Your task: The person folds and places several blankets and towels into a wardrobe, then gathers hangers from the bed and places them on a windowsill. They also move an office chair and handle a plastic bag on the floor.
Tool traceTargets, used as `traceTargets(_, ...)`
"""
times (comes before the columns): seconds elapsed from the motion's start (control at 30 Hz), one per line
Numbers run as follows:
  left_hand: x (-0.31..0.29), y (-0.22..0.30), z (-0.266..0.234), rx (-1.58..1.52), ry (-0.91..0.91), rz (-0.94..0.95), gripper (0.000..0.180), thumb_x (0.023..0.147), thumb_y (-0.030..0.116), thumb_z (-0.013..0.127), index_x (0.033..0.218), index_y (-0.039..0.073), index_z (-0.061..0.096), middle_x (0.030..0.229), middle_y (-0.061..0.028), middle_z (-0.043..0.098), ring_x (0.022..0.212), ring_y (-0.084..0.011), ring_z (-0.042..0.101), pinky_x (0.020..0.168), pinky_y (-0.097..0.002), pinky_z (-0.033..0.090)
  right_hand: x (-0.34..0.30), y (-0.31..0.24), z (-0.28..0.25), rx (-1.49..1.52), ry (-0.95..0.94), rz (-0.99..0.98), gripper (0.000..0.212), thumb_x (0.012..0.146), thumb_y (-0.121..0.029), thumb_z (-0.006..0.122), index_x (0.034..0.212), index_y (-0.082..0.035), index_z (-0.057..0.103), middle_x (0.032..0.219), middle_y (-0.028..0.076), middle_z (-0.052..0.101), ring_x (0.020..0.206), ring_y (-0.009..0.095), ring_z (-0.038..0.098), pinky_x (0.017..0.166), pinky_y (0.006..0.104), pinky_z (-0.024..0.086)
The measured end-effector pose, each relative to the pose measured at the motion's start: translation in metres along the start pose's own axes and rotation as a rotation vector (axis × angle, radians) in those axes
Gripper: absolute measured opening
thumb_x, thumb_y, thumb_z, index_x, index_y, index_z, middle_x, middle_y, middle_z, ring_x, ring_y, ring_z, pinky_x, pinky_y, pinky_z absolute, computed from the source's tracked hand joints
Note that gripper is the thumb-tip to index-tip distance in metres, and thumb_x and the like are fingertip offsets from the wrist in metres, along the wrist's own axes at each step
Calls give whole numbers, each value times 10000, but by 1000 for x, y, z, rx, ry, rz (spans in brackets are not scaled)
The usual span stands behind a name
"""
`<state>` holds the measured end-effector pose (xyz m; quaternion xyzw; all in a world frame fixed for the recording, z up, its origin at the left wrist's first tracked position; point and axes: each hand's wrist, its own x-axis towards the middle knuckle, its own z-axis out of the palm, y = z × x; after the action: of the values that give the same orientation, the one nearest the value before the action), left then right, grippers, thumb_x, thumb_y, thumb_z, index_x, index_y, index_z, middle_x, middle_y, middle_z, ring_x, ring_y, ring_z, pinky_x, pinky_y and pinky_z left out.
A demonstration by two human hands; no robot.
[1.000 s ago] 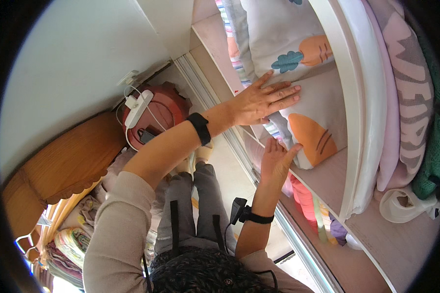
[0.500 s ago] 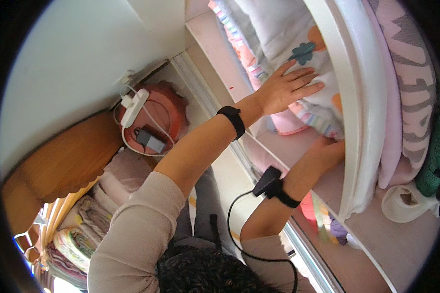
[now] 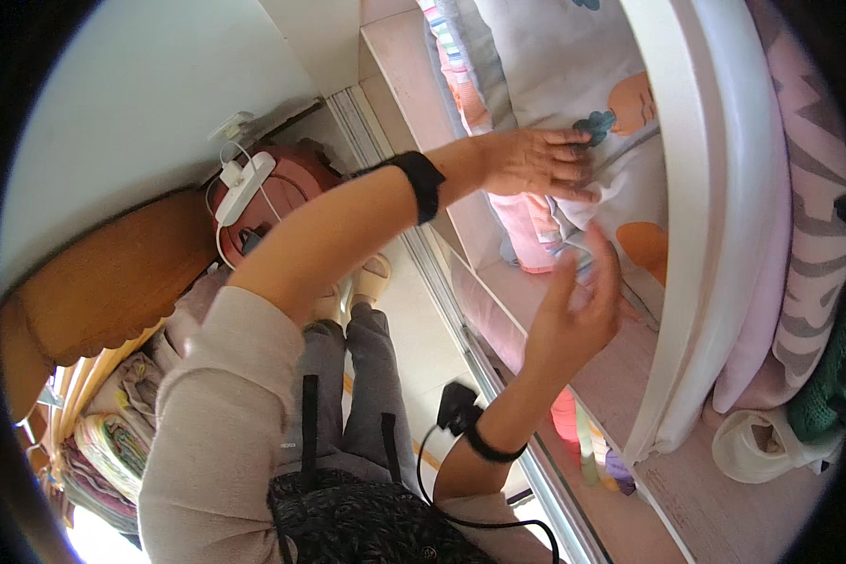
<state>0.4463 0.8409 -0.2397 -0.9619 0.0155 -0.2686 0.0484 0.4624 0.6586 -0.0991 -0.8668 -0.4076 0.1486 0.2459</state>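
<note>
My left hand [image 3: 541, 165] lies palm down with fingers stretched on a folded white quilt [image 3: 559, 56] printed with orange and green shapes. The quilt is inside a pale pink wardrobe compartment [image 3: 401, 70]. My right hand [image 3: 581, 305] is beside the quilt's lower edge, palm turned up toward it, thumb and fingers apart and holding nothing. I cannot tell whether its fingertips touch the cloth. Under and beside the quilt show striped and pink folded cloths [image 3: 520, 230]. A black wristband device with a cable [image 3: 461, 411] is on my right wrist.
A white curved panel [image 3: 691, 188] divides the compartment from more bedding, including a grey-and-pink blanket [image 3: 818, 244] and a white roll [image 3: 757, 444]. At left stand a red basin [image 3: 287, 174] with a white power strip [image 3: 244, 191] and a wooden headboard [image 3: 113, 310].
My right hand has drawn out from under the quilt's lower edge and lifted, its fingers opening. My left hand stays on the quilt, a little lower on it. The whole view has shifted.
</note>
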Motion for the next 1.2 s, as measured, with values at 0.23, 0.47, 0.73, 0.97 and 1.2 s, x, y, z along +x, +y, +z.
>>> traceTargets(0.23,-40,-113,-40,244,237,-480,597,892,566,525,1334,168,563,1425,-102,486,1380,-321,355,1144,-579,212,95,29,63,-740,168,-132,548,935,-430,541,1412,-167,477,1492,230,372,1428,478,188,1160,595,111)
traceTargets(0.47,-15,-152,-32,182,-140,-544,641,904,635,445,1424,261,478,1532,-30,363,1467,-297,185,1162,-619,80,109,62,98,-1002,188,-111,812,848,-484,620,1436,23,382,1416,330,406,1374,578,201,1150,618,75)
traceTargets(0.73,-106,-120,-51,528,-109,-321,737,800,281,703,1455,368,377,1576,115,260,1465,-174,213,1230,-469,56,137,47,48,-984,158,-159,859,860,-727,432,1503,-167,325,1526,229,314,1427,467,210,1162,594,117)
traceTargets(0.97,-50,-135,-19,466,-181,-517,676,809,197,680,1409,391,437,1558,99,306,1458,-190,238,1221,-443,130,143,69,73,-1287,118,163,602,990,-429,371,1511,-139,293,1554,217,226,1396,464,267,1122,647,174)
traceTargets(1.2,-39,-149,-28,284,-149,-491,624,852,230,652,1432,314,440,1579,31,273,1472,-216,202,1210,-472,113,113,60,82,-1069,-9,138,730,934,-558,446,1516,-144,293,1565,235,211,1429,480,188,1113,658,173)
